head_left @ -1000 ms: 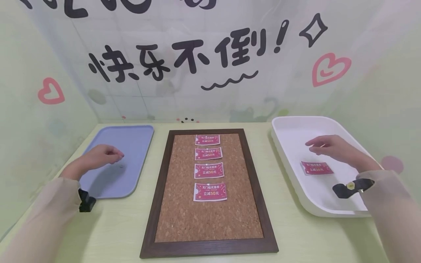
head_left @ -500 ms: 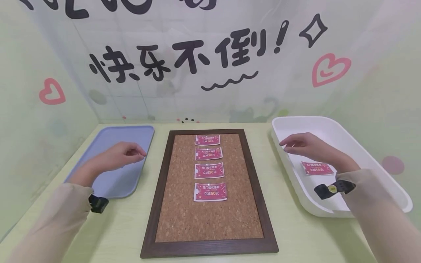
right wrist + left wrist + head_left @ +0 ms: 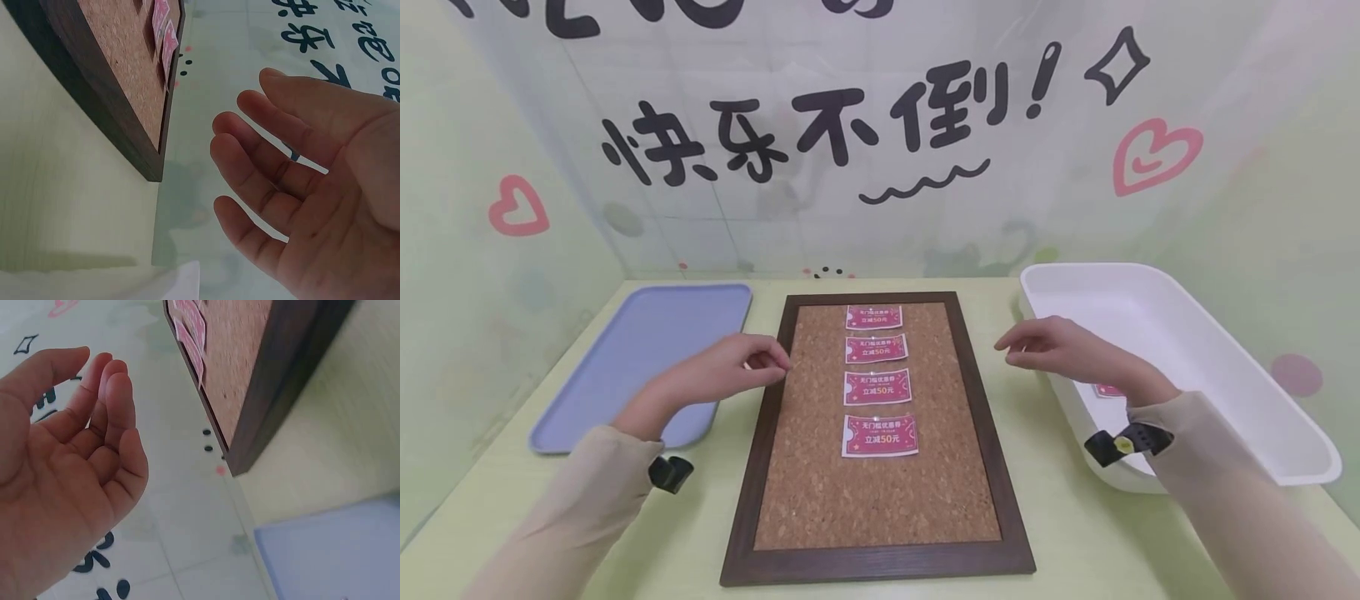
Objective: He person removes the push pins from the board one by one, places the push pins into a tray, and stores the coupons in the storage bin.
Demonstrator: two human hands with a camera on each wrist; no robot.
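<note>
My left hand point(image 3: 722, 368) hovers over the left frame edge of a cork board point(image 3: 880, 508), its fingers loosely curled. The left wrist view shows the thumb close to the index fingertip, with nothing visible between them. Beyond the board's right edge, my right hand point(image 3: 1063, 348) reaches out past the near side of a white tray point(image 3: 1232, 375), fingers relaxed and apart from each other in the right wrist view. Several pink coupons point(image 3: 880, 437) hang in a column on the cork, with small shiny pins point(image 3: 876, 419) at their top edges. Another coupon point(image 3: 1108, 390) lies in the white tray, mostly hidden by the right hand.
A blue tray point(image 3: 647, 358) lies left of the board. The board's dark wooden frame point(image 3: 880, 565) rests on a pale green table point(image 3: 1060, 533). A printed curtain point(image 3: 820, 225) with black characters hangs behind, and walls rise at both sides.
My left hand has moved right from over the blue tray to the board's left edge. My right hand has moved left out of the white tray towards the board. The coupons have stayed put.
</note>
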